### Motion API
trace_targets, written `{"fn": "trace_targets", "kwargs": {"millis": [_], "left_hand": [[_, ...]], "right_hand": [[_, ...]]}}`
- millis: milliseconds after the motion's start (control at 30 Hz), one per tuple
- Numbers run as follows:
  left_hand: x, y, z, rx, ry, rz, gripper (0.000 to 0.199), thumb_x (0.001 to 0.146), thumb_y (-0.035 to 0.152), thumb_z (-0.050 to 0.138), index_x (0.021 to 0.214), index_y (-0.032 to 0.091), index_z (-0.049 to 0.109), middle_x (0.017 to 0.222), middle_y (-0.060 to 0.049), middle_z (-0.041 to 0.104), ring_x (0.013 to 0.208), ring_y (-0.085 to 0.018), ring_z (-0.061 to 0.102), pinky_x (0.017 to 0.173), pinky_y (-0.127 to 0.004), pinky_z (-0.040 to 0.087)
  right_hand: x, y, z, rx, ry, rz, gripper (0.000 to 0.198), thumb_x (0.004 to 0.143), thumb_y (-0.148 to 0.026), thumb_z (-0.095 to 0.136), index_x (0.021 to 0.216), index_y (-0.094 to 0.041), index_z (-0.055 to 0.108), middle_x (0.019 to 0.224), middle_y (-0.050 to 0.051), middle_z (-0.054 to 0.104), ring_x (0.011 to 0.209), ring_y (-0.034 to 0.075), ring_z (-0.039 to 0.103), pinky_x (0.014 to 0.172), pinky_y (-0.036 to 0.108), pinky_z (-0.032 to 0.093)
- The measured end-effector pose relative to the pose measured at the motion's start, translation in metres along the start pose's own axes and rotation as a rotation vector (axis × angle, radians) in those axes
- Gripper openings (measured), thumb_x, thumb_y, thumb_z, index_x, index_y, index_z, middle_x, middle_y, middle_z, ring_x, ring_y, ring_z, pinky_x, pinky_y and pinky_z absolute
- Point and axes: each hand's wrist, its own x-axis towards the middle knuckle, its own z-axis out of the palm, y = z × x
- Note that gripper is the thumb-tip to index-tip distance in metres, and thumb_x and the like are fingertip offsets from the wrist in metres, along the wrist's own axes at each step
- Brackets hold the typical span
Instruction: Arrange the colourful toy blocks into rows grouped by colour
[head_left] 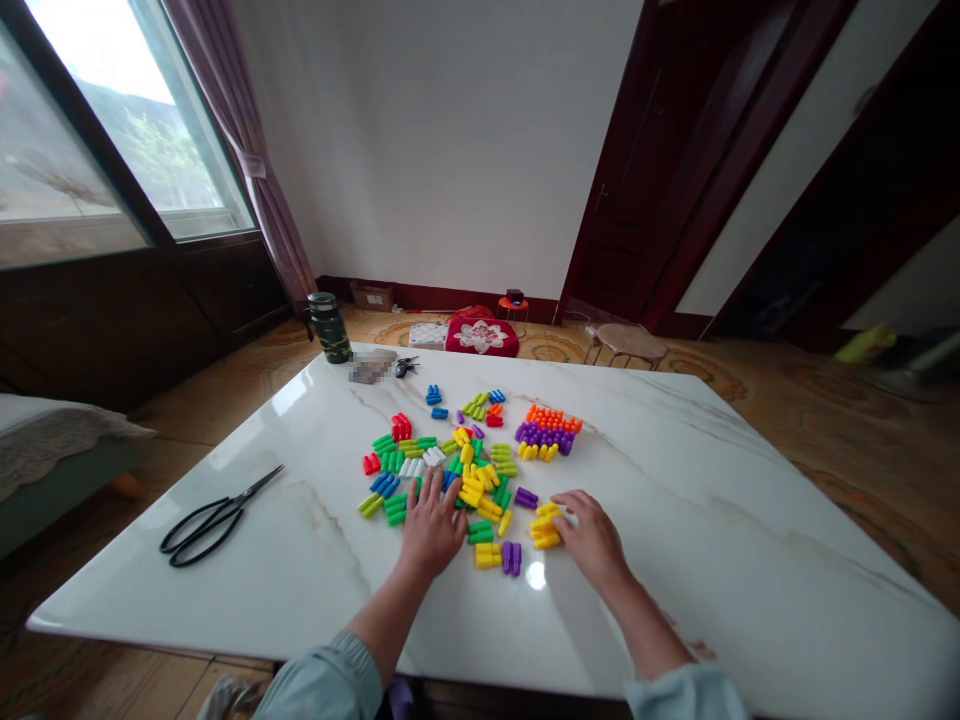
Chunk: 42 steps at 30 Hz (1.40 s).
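Note:
A loose pile of small bullet-shaped plastic building blocks (472, 485) in yellow, green, blue, red, white and purple lies mid-table. My left hand (433, 525) rests at the pile's near left side, fingers spread over green and blue pieces, gripping none. To the right, my right hand (590, 540) has its thumb and fingers closed on the right edge of a small group of yellow blocks (545, 528) on the tabletop. Beyond it stands a neat cluster of joined blocks, with an orange row (553, 418), a purple row (545, 438) and a yellow row (538, 453).
Black-handled scissors (221, 515) lie at the left on the white marble-patterned table (315, 580). At the far left corner are a camouflage bottle (330, 328), a blurred-out item (372, 366) and a small black tool (406, 367). A round stool (627, 342) stands beyond the table.

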Motion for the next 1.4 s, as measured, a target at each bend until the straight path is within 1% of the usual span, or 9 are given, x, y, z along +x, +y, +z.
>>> {"fn": "trace_targets", "kwargs": {"millis": [100,200,467,733,900,1033,1167,1300,1400], "left_hand": [[0.000,0.000,0.000,-0.003,0.004,-0.001,0.047,0.084,0.033,0.055,0.130,0.023,0.060,0.150,-0.012,0.044,0.143,-0.033,0.030,0.117,-0.053,0.020],[0.000,0.000,0.000,-0.005,0.001,-0.003,0.047,0.084,0.034,0.055,0.130,0.023,0.060,0.149,-0.012,0.045,0.143,-0.033,0.030,0.117,-0.053,0.020],[0.000,0.000,0.000,0.005,-0.013,-0.004,0.046,0.086,0.035,0.054,0.131,0.024,0.059,0.149,-0.014,0.044,0.144,-0.032,0.030,0.117,-0.054,0.020],[0.000,0.000,-0.001,0.002,-0.008,0.000,0.046,0.086,0.034,0.053,0.131,0.023,0.059,0.150,-0.014,0.044,0.144,-0.032,0.030,0.117,-0.054,0.021],[0.000,0.000,-0.001,-0.002,0.001,0.001,0.046,0.086,0.034,0.053,0.130,0.023,0.059,0.149,-0.013,0.044,0.143,-0.033,0.030,0.117,-0.053,0.021],[0.000,0.001,-0.002,0.002,-0.002,0.001,0.046,0.086,0.034,0.054,0.130,0.022,0.060,0.149,-0.014,0.044,0.144,-0.033,0.029,0.117,-0.052,0.020],[0.000,0.001,-0.001,0.005,-0.011,-0.001,0.046,0.086,0.034,0.053,0.130,0.023,0.059,0.149,-0.014,0.044,0.144,-0.032,0.029,0.117,-0.052,0.020],[0.000,0.000,0.000,0.012,-0.010,-0.003,0.046,0.086,0.035,0.053,0.130,0.023,0.059,0.150,-0.014,0.044,0.144,-0.032,0.028,0.117,-0.053,0.020],[0.000,0.000,0.001,0.010,-0.008,-0.004,0.047,0.086,0.036,0.053,0.131,0.023,0.059,0.150,-0.014,0.043,0.144,-0.031,0.029,0.117,-0.053,0.019]], "right_hand": [[0.007,-0.001,-0.009,-0.038,-0.130,-0.081,0.045,0.074,-0.005,0.050,0.111,-0.021,0.070,0.118,0.006,0.064,0.112,0.020,0.055,0.100,0.030,0.042],[0.010,-0.001,-0.008,-0.087,-0.251,-0.067,0.056,0.069,-0.006,0.058,0.121,-0.022,0.066,0.128,0.006,0.061,0.117,0.023,0.052,0.102,0.032,0.040],[0.009,-0.004,-0.005,-0.016,-0.332,0.057,0.052,0.064,-0.017,0.074,0.116,-0.022,0.068,0.112,0.006,0.061,0.099,0.020,0.062,0.090,0.028,0.046],[0.005,0.016,0.005,0.169,-0.203,0.150,0.033,0.056,-0.016,0.073,0.088,-0.020,0.071,0.086,0.000,0.060,0.074,0.016,0.060,0.072,0.027,0.049],[0.006,0.028,0.002,0.235,-0.007,0.137,0.011,0.068,-0.023,0.060,0.080,-0.021,0.061,0.082,0.000,0.064,0.067,0.015,0.058,0.065,0.027,0.048],[-0.002,0.034,0.008,0.092,0.208,0.041,0.010,0.077,-0.025,0.049,0.083,-0.022,0.056,0.091,0.004,0.061,0.078,0.018,0.060,0.071,0.030,0.049],[-0.021,0.031,0.016,-0.074,0.145,-0.012,0.015,0.080,-0.021,0.046,0.092,-0.023,0.056,0.101,0.005,0.060,0.088,0.019,0.061,0.073,0.030,0.048],[-0.032,0.016,0.012,-0.128,0.049,-0.052,0.019,0.083,-0.033,0.056,0.101,-0.025,0.059,0.121,0.007,0.057,0.104,0.021,0.060,0.082,0.032,0.049],[-0.025,0.005,0.007,-0.144,0.052,-0.039,0.020,0.086,-0.039,0.056,0.098,-0.024,0.061,0.121,0.008,0.058,0.109,0.023,0.058,0.090,0.034,0.046]]}}
